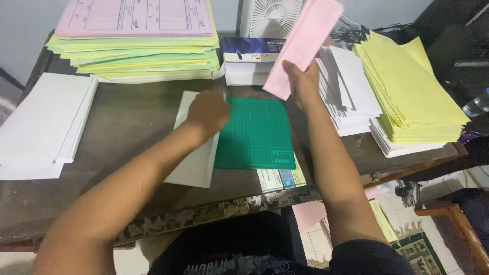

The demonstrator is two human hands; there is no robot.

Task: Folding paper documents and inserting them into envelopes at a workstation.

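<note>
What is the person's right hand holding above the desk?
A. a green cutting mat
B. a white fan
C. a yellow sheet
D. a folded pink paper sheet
D: the right hand grips a folded pink paper sheet raised over the wooden desk, while the left hand rests on a white envelope.

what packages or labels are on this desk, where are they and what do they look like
Paper ream box: back centre, beside the fan, flat, dark blue top, white sides.
Small printed labels: front edge, under the green cutting mat, white, blue and yellow.
Pink printed form: back left, topping the coloured stack.

White fan (270, 18), yellow paper stack (412, 97)
</note>
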